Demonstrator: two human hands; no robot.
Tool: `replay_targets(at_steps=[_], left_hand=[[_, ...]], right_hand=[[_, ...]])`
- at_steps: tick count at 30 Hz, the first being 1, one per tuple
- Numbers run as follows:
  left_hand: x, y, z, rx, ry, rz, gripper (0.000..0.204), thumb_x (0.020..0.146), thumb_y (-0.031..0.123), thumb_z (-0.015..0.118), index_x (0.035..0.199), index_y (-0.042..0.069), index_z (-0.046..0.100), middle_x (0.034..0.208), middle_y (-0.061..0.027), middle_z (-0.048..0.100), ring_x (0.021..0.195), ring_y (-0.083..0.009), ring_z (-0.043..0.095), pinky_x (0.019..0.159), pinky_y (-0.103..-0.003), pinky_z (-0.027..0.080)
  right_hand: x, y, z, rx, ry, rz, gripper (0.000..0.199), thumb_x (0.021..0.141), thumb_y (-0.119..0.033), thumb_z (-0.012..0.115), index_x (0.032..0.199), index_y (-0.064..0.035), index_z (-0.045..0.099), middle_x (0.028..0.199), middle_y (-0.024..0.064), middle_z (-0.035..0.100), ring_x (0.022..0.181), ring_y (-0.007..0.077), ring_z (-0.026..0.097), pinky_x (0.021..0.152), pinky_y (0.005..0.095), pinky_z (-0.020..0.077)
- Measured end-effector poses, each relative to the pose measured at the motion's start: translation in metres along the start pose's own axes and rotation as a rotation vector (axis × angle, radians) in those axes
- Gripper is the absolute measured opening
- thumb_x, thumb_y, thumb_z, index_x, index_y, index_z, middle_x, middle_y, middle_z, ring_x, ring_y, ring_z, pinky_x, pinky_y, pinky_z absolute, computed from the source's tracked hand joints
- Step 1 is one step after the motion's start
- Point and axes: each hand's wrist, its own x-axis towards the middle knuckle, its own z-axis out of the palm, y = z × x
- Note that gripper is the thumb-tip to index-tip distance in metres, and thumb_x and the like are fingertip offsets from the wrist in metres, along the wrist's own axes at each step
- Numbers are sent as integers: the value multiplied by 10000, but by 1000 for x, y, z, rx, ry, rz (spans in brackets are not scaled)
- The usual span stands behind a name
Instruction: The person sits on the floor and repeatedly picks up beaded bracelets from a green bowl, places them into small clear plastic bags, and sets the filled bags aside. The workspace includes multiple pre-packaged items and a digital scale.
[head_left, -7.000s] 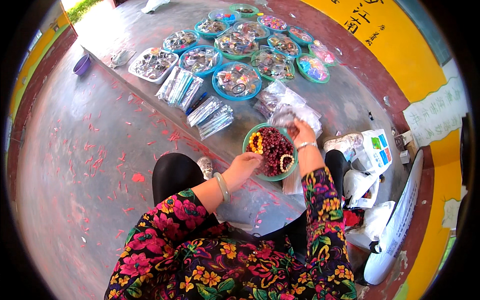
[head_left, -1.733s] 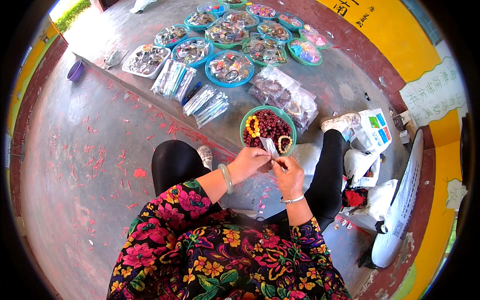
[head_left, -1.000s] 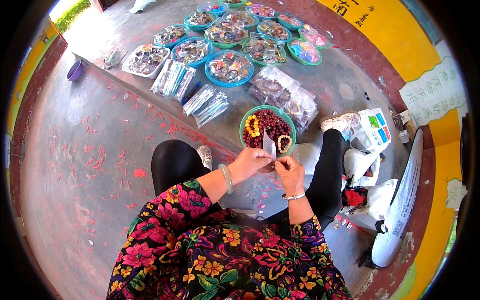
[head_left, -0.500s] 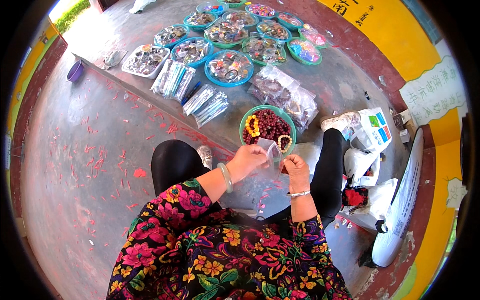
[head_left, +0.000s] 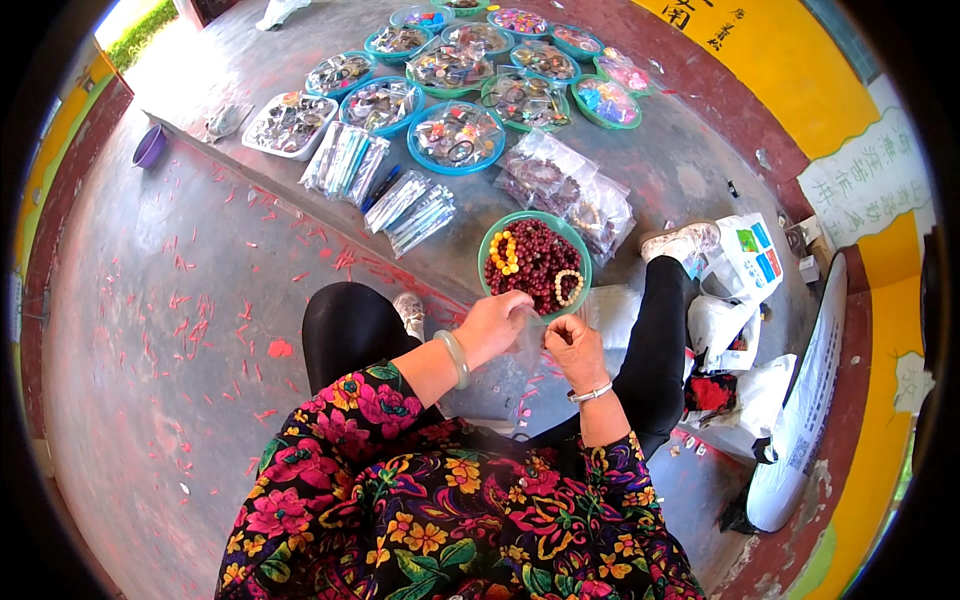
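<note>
Both the left hand and the right hand pinch a small clear plastic bag between them, each grip pressed together on it. The bag hangs just near of the green bowl of dark red beads on the grey surface.

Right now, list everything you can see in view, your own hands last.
Bead bowl: one, green rim, dark red beads plus yellow and pale bracelets, just beyond the hands.
Round dishes: about nine, blue and green rims, on the grey ledge further off.
White tray: one, left of the dishes.
Clear packets: several, between tray and bowl.
Purple bowl: one, far left on the floor.
White bags: several, to the right.
Small clear bag: one, between the hands.
Left hand: holds the bag.
Right hand: pinches the bag.
</note>
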Motion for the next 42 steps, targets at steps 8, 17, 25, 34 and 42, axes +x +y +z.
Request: replay_targets(at_steps=[8, 17, 25, 34, 42], left_hand=[[-3, 0, 1, 241, 52, 129, 160, 837, 107, 497, 923, 33, 610, 660, -143, 613, 531, -242, 623, 505, -314, 503], [-9, -5, -5, 755, -114, 270, 187, 707, 49, 517, 855, 25, 629, 1015, -174, 546, 907, -330, 561, 765, -424, 462], [-3, -11, -1, 754, -230, 329, 155, 782, 135, 474, 749, 28, 582, 732, -156, 590, 723, -342, 588, 648, -424, 483], [2, -14, -12, 800, -141, 342, 157, 785, 151, 487, 705, 44, 569, 669, -164, 576, 660, -365, 573, 594, -447, 460], [2, -16, -7, 795, -155, 269, 204, 819, 211, 502, 741, 46, 594, 671, -155, 586, 664, -354, 577, 626, -450, 465]], right_hand=[[-5, -11, 13, -456, 111, -124, 183, 720, -116, 589, 885, -52, 545, 744, 120, 622, 681, 272, 615, 613, 363, 481], [-6, 4, 1, -819, 87, -67, 123, 712, -80, 507, 833, -84, 527, 818, 136, 592, 752, 334, 584, 635, 443, 458], [-6, -5, 1, -729, -65, -231, 156, 722, -53, 501, 871, -94, 519, 874, 127, 578, 826, 335, 571, 663, 438, 457], [1, 3, -14, -447, -260, -72, 218, 724, -155, 615, 918, -70, 565, 893, 132, 599, 801, 296, 595, 689, 365, 476], [58, 76, -45, -568, -10, 83, 266, 741, -282, 620, 902, -70, 611, 897, 148, 623, 833, 309, 599, 728, 376, 472]])
